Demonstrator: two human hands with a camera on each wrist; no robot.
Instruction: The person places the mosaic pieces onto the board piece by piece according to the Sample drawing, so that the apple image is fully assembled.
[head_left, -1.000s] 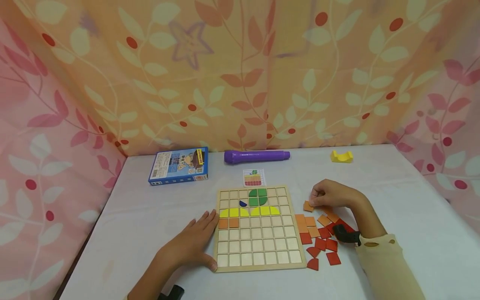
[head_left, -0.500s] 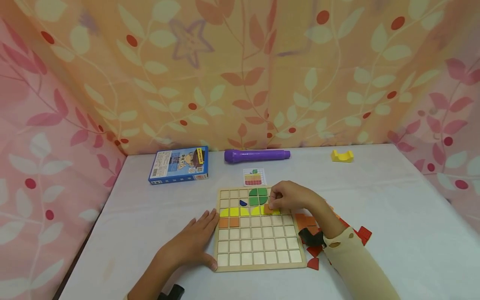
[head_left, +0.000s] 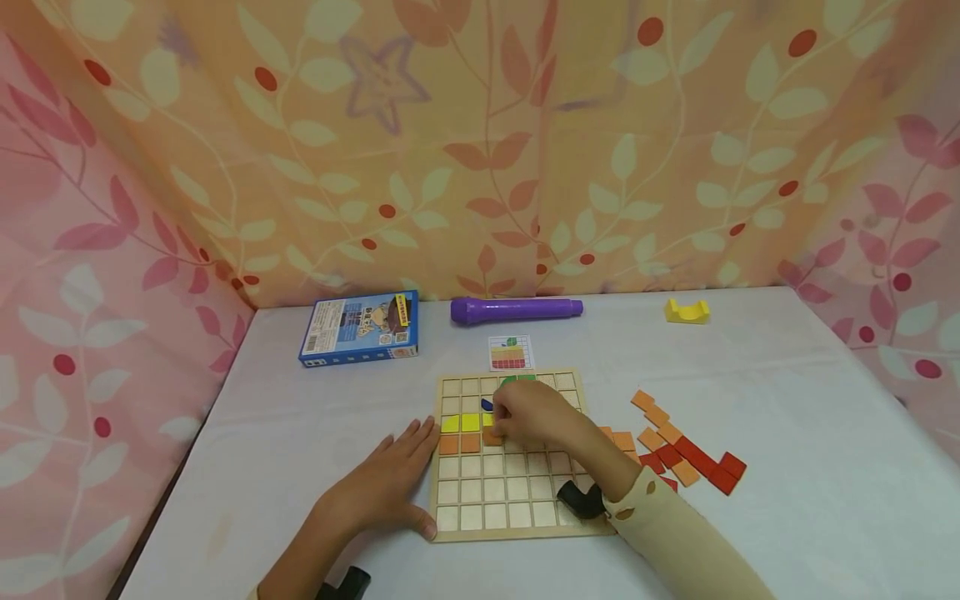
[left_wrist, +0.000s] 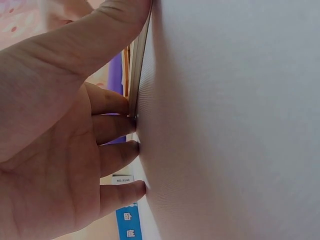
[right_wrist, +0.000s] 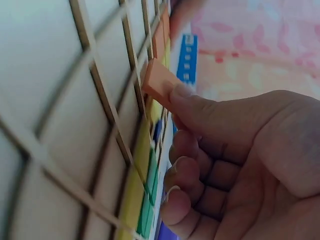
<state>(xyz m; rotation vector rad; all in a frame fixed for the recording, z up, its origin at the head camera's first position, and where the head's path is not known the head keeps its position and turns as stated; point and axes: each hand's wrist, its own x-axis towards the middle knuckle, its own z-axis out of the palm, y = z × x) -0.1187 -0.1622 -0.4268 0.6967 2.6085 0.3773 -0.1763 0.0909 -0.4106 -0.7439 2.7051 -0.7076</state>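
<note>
The grid board (head_left: 517,492) looks like pale, matt wood. The orange tile (right_wrist: 159,82) is smooth and matt. The torch (head_left: 516,310) is glossy purple plastic.

The right hand (head_left: 528,414) sits over the upper middle of the grid board (head_left: 517,527), its forearm crossing the lower right cells, so that side of the board is blocked. The left hand (head_left: 390,483) lies flat against the board's left edge, closing the approach from there. The lower left and lower middle cells lie uncovered. Right of the board, loose orange and red tiles (head_left: 678,454) clutter the tabletop (head_left: 787,433); beyond them the surface lies bare to the right edge. Behind the board stand a small pattern card (head_left: 511,352), a purple cylinder (head_left: 516,310), a blue box (head_left: 360,328) and a yellow block (head_left: 686,311), with curtain walls (head_left: 480,142) close on three sides.
</note>
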